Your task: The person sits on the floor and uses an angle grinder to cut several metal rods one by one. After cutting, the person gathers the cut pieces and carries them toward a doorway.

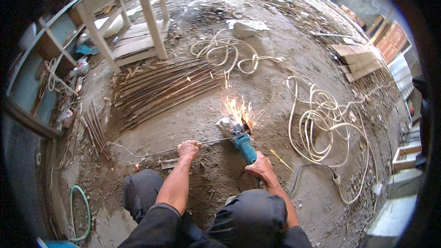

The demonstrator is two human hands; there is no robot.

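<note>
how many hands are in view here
2: the left hand grips a thin rod, and the right hand holds the blue angle grinder. No other hand shows.

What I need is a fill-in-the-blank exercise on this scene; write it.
Of the right hand and left hand, the one gripping the thin rod is the ____.
The angle grinder is held by just ____ hand.
Bright ____ fly up ahead of the grinder.
The curved tube at the lower left is ____ in colour.
Missing words: left; one; sparks; green.
</note>
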